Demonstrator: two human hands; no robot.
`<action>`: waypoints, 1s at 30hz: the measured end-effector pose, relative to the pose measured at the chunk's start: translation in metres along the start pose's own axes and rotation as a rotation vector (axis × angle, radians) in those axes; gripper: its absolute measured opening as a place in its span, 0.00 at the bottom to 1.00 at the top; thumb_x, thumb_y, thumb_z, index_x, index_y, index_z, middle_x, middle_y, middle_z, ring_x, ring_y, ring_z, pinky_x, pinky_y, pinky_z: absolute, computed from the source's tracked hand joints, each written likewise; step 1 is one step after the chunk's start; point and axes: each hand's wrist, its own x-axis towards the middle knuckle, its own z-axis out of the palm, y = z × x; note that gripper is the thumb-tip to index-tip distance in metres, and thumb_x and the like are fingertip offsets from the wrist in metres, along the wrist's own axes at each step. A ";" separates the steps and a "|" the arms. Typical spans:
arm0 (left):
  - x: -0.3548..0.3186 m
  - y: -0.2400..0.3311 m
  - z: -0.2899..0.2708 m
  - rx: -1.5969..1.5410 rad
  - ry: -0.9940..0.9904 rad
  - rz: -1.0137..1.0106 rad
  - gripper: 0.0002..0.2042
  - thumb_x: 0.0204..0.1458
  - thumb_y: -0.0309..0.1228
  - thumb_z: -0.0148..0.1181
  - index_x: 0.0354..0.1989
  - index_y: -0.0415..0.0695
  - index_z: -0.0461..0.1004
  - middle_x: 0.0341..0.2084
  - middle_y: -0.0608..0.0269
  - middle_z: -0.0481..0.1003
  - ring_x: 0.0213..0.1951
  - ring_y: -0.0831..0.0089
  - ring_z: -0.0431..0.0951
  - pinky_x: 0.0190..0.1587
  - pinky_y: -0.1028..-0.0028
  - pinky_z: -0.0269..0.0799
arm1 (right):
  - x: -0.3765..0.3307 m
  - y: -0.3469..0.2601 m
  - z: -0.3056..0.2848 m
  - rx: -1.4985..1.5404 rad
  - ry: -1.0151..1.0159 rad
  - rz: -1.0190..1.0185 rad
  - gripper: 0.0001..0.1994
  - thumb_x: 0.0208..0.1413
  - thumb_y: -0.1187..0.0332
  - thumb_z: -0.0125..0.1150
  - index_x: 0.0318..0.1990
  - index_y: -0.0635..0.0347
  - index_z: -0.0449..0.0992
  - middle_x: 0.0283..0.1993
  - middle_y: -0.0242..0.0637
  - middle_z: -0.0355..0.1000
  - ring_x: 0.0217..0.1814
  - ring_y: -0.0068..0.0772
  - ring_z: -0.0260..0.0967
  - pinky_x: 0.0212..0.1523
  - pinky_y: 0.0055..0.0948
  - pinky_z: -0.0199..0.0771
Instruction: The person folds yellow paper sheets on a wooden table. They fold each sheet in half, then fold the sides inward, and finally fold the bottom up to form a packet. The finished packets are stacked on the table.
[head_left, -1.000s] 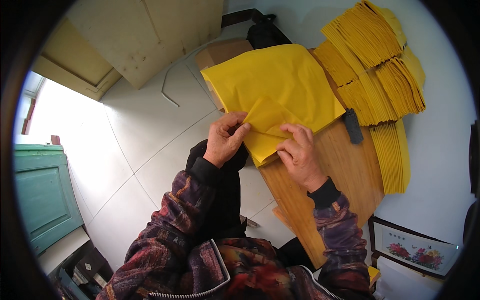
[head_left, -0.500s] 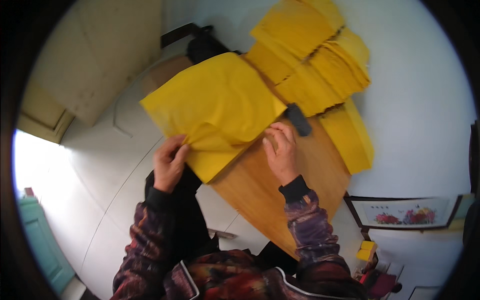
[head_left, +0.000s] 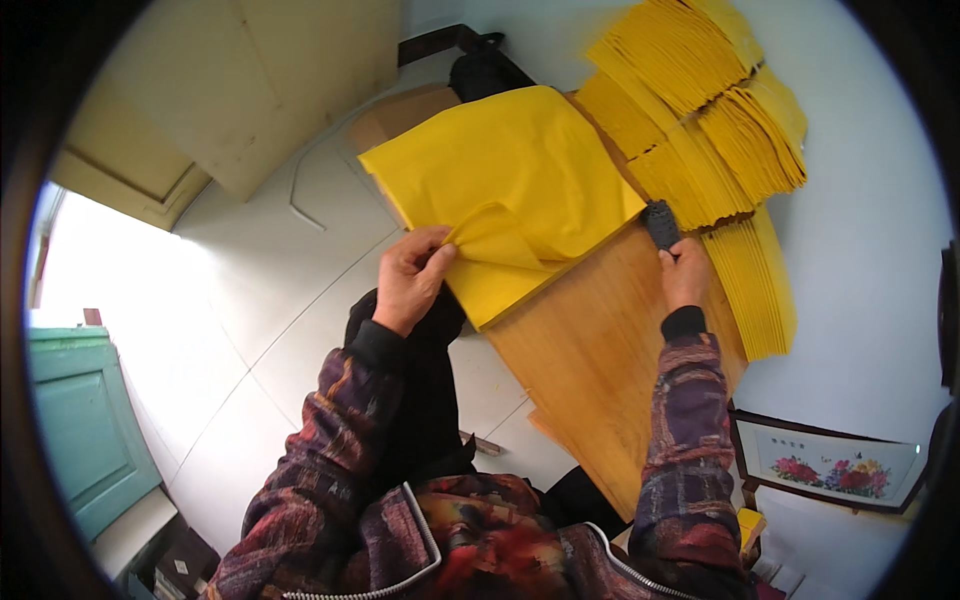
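A stack of large yellow paper sheets [head_left: 530,160] lies on the wooden table [head_left: 600,330]. My left hand [head_left: 410,275] pinches the near edge of the top sheet between thumb and fingers, lifting it into a raised fold. At the right corner of the stack, my right hand [head_left: 686,272] has its fingers closed on the lower end of a small dark grey oblong block [head_left: 661,224]. The block's upper end is close to the stack's edge; its exact kind is not clear.
Several thick bundles of folded yellow paper [head_left: 690,110] are piled along the wall at the table's far right. A black bag [head_left: 488,72] stands behind the stack. A framed flower picture [head_left: 830,465] is at the right. A teal cabinet [head_left: 85,420] stands at the left.
My right hand has moved from the stack's edge to the dark grey block and taken hold of it. My left hand still holds the sheet's fold. The whole view has shifted.
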 end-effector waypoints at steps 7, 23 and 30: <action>-0.002 -0.004 -0.003 0.000 -0.020 -0.047 0.08 0.54 0.26 0.60 0.39 0.34 0.76 0.30 0.64 0.76 0.31 0.79 0.72 0.37 0.79 0.69 | -0.068 -0.099 -0.039 0.399 -0.053 -0.582 0.10 0.48 0.75 0.63 0.39 0.61 0.74 0.41 0.42 0.70 0.45 0.47 0.66 0.45 0.38 0.68; 0.001 0.001 -0.003 0.053 -0.030 0.078 0.08 0.53 0.25 0.60 0.38 0.34 0.76 0.33 0.57 0.78 0.35 0.71 0.77 0.40 0.76 0.72 | -0.079 -0.167 -0.027 0.526 -0.256 -0.727 0.08 0.45 0.80 0.63 0.35 0.61 0.74 0.38 0.37 0.69 0.44 0.42 0.66 0.44 0.35 0.70; 0.000 0.002 -0.003 0.079 -0.035 0.098 0.08 0.53 0.25 0.60 0.39 0.35 0.76 0.34 0.57 0.78 0.35 0.72 0.77 0.40 0.77 0.71 | -0.066 -0.169 -0.029 0.686 -0.382 -0.611 0.07 0.45 0.82 0.61 0.32 0.63 0.72 0.36 0.38 0.70 0.41 0.41 0.68 0.42 0.32 0.69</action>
